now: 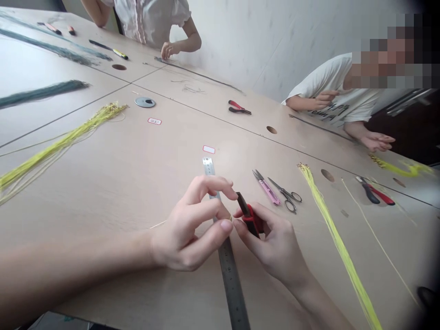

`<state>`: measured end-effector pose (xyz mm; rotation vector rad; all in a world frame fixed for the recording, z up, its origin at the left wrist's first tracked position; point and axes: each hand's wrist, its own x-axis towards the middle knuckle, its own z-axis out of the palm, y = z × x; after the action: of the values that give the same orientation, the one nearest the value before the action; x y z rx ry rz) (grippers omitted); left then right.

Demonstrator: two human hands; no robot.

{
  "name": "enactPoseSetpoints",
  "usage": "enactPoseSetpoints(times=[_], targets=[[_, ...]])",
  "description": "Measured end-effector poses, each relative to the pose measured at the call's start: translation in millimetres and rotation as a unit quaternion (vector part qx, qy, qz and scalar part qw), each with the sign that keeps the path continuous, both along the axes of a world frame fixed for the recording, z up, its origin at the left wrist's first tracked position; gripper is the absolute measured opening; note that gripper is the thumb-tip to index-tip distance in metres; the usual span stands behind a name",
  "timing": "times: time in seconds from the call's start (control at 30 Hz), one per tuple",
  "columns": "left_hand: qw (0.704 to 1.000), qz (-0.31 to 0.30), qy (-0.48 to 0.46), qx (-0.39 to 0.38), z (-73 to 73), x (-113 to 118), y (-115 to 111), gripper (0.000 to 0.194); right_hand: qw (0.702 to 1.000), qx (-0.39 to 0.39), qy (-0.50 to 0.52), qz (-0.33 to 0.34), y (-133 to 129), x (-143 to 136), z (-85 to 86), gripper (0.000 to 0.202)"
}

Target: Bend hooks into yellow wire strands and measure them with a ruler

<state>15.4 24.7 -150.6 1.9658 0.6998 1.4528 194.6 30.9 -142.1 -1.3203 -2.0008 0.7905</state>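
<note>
My left hand (pixel 197 224) is closed in a pinch, thumb and finger together on the end of a thin yellow cord (pixel 158 224); the cord shows again as a pale line behind the wrist. My right hand (pixel 275 238) wraps around a pair of red and black pliers (pixel 250 215), their dark jaws tilted up beside the left fingertips. Fingers hide much of the tool. Beneath both hands a steel ruler (pixel 233 284) lies lengthwise on the table. Past its far end is a red-edged white label (pixel 209 149).
Yellow cord bundles (pixel 68 142) lie left and right (pixel 330 229). Pink thread snips (pixel 266 187) and small scissors (pixel 287 195) are right of the ruler. Other pliers (pixel 239 107) and a metal disc (pixel 145 101) lie farther off. Two people (pixel 147 27) sit across the table.
</note>
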Motion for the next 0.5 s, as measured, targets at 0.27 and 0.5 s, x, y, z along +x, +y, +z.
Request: enactPoseSetpoints(times=[0.27,0.5], targets=[[0.994,-0.062,0.072,0.055,4.9,-3.9,1.9,0.016,0.985,-0.134,0.099,0.035,-4.2,-2.1,4.0,0.014],[0.990,-0.101,0.093,0.044,10.6,-5.1,3.0,0.020,0.990,-0.123,0.068,0.023,-6.6,-7.2,6.9,0.010]])
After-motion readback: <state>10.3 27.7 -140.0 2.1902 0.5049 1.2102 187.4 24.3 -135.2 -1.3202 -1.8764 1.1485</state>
